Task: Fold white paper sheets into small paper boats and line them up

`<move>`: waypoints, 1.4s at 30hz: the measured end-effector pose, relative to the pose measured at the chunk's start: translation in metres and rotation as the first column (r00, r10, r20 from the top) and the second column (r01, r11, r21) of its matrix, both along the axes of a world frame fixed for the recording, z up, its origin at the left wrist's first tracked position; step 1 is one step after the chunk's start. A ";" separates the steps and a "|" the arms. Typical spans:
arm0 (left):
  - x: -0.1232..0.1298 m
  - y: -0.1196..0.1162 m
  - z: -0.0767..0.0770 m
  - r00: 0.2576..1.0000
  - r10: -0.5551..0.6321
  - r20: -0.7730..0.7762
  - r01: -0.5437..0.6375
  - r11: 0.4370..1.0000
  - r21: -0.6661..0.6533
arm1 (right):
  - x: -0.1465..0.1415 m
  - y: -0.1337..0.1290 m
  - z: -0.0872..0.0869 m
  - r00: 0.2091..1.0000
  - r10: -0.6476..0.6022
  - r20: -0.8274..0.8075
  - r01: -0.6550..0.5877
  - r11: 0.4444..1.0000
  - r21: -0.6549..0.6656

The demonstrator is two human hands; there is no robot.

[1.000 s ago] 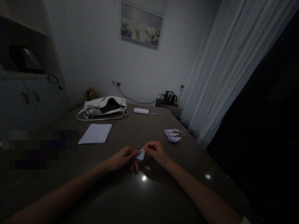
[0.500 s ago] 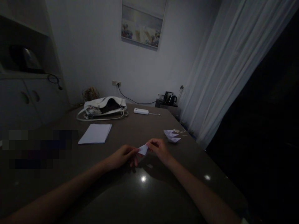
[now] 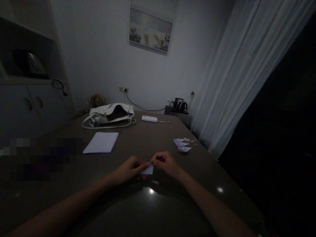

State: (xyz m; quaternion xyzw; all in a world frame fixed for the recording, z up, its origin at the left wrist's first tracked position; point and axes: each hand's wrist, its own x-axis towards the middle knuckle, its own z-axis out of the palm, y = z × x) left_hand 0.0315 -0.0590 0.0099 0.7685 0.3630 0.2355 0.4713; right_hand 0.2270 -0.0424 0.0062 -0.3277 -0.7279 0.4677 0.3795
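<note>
Between my two hands is a small folded piece of white paper, held just above the dark table. My left hand grips it from the left, thumb on top and fingers curled beneath. The fingertips of my right hand pinch its upper right corner, close to the left thumb. Beyond my right hand lie several folded paper boats, set close together. Part of the folded paper is covered by my left thumb and fingers.
On the left of the table lies a stack of white paper. Behind it rests a white handbag, beside a white power bank with a short cable. Small pale scraps lie near the right edge.
Both hands have come slightly lower and nearer with the folded paper. The paper has turned, and my right fingertips have moved closer to my left thumb at its upper corner.
</note>
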 end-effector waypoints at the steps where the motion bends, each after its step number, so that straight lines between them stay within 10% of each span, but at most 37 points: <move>1: 0.001 -0.001 -0.001 1.000 -0.014 -0.019 0.014 1.000 0.026 | -0.001 -0.002 0.000 1.000 0.001 0.005 -0.001 1.000 -0.002; 18: -0.002 0.006 -0.001 0.970 0.238 -0.049 -0.199 0.894 0.402 | -0.005 -0.005 -0.007 0.990 -0.054 0.133 0.047 0.998 0.050; 42: 0.001 0.001 0.001 0.987 0.157 -0.035 -0.143 0.956 0.256 | -0.006 -0.007 -0.002 0.993 -0.020 0.115 0.016 0.999 0.039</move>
